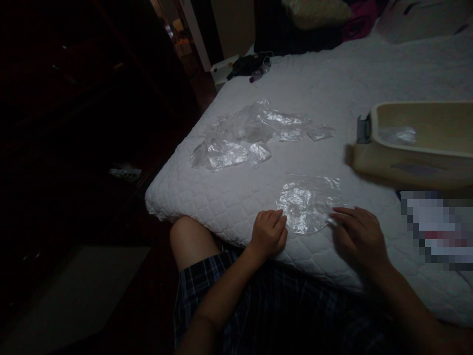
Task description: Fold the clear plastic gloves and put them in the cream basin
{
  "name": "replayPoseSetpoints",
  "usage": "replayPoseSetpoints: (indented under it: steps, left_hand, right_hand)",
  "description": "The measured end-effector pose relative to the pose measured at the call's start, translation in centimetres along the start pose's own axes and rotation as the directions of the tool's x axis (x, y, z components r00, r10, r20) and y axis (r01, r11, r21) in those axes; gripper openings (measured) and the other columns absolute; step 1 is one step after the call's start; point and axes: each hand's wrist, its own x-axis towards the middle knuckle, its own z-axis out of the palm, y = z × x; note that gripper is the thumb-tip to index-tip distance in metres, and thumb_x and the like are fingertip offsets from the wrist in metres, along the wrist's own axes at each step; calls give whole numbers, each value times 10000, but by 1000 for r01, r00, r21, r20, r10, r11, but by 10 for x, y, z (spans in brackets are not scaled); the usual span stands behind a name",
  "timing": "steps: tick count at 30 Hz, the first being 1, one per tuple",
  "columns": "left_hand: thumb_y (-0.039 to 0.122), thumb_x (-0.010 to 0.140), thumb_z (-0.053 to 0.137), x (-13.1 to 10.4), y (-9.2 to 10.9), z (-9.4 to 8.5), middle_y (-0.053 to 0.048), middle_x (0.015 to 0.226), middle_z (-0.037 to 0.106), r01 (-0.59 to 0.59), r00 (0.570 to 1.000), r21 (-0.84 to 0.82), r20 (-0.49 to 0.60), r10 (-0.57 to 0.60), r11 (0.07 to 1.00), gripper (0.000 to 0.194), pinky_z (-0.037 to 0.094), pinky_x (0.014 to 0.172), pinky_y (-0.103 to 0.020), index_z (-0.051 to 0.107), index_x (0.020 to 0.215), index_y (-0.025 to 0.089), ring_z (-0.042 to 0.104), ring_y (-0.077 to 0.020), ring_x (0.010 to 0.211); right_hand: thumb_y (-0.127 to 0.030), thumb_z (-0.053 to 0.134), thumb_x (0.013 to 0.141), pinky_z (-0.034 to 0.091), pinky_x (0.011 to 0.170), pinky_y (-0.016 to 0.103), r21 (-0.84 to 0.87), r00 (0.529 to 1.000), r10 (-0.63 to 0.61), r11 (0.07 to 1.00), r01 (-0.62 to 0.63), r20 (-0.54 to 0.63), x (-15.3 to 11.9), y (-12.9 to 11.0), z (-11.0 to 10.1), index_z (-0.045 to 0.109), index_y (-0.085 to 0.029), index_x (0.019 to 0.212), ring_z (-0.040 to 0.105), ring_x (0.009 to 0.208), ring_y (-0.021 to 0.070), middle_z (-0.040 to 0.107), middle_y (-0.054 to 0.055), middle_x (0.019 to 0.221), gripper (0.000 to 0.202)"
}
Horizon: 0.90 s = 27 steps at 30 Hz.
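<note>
A clear plastic bag (308, 202) lies spread out on the white quilted bed, its surface shiny and wrinkled. At its left edge my left hand (269, 231) is closed, the fingertips pinching the plastic. My right hand (360, 236) hovers over or rests by the bag's right edge with its fingers stretched forward and somewhat apart; whether the fingertips touch the plastic is hard to tell. Farther back on the bed is a loose pile of crumpled clear plastic bags (240, 133).
To the right stands a cream plastic bin (417, 160) with a grey latch and some clear plastic inside. A blurred-out item (436, 227) lies below it. A small bottle (258, 73) and dark items sit at the far bed corner. The bed's edge (155, 207) drops off at left.
</note>
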Motion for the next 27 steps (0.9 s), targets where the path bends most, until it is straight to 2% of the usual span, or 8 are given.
replayPoseSetpoints:
  steps: [2, 4, 7, 9, 13, 17, 22, 27]
  left_hand:
    - [217, 869, 446, -1, 1, -2, -142, 1088, 674, -24, 999, 4, -41, 24, 1000, 271, 533, 785, -408, 646, 1042, 158, 619, -236, 946]
    - [207, 870, 449, 0, -1, -5, -135, 1040, 677, -15, 995, -18, -103, 13, 1000, 253, 536, 749, -375, 648, 1015, 152, 615, -219, 897]
    - [162, 872, 431, 13, -10, -13, -104, 974, 670, 113, 979, -88, -161, -126, 990, 255, 535, 751, -349, 647, 1006, 166, 605, -198, 883]
    - [144, 872, 433, 29, -20, -18, -81, 934, 666, 219, 963, -105, -133, -232, 970, 252, 526, 797, -358, 655, 988, 172, 598, -194, 885]
    - [191, 875, 510, 68, -41, -20, -65, 885, 669, 289, 957, -23, 2, -289, 957, 173, 490, 823, -379, 682, 882, 179, 578, -210, 888]
    - [279, 902, 525, 96, -48, -8, -64, 862, 658, 287, 956, 70, 47, -291, 955, 225, 452, 805, -389, 697, 793, 184, 556, -229, 911]
    - [323, 895, 565, 100, -43, 9, -46, 859, 653, 325, 944, 15, 56, -325, 946, 220, 440, 830, -385, 717, 800, 194, 554, -216, 921]
    - [338, 864, 613, 93, -43, 22, -26, 873, 662, 400, 916, -95, 4, -401, 912, 164, 427, 877, -396, 732, 850, 226, 553, -209, 936]
  right_hand:
    - [-162, 550, 824, 461, 919, 479, 12, 996, 76, 997, -76, -43, 0, 1, -4, 631, -226, 1020, 632, 974, 266, 684, 94, 1045, 222]
    - [-182, 521, 844, 494, 846, 440, 36, 971, 228, 974, -226, -76, 3, 4, -8, 641, -220, 1014, 638, 941, 270, 677, 105, 1021, 212]
    - [-264, 501, 876, 507, 685, 395, 76, 868, 493, 869, -488, -57, 11, 13, -14, 657, -211, 1012, 650, 782, 263, 672, 131, 975, 213]
    - [-343, 511, 885, 490, 634, 392, 85, 828, 560, 826, -557, -10, 18, 22, -15, 671, -215, 997, 640, 708, 259, 680, 143, 943, 234]
    - [-444, 502, 895, 459, 650, 411, 21, 870, 490, 870, -492, 59, 33, 38, -10, 690, -218, 880, 618, 706, 273, 677, 149, 835, 295]
    - [-469, 466, 914, 421, 609, 403, -95, 889, 443, 896, -434, 114, 42, 40, 1, 689, -189, 787, 576, 678, 263, 635, 151, 749, 380]
    - [-417, 430, 932, 425, 638, 391, -100, 911, 411, 909, -405, 39, 38, 46, 19, 683, -187, 780, 564, 695, 242, 628, 129, 749, 374]
    - [-349, 450, 887, 457, 722, 408, -60, 875, 483, 875, -480, 35, 30, 54, 29, 690, -177, 880, 589, 798, 254, 643, 102, 837, 296]
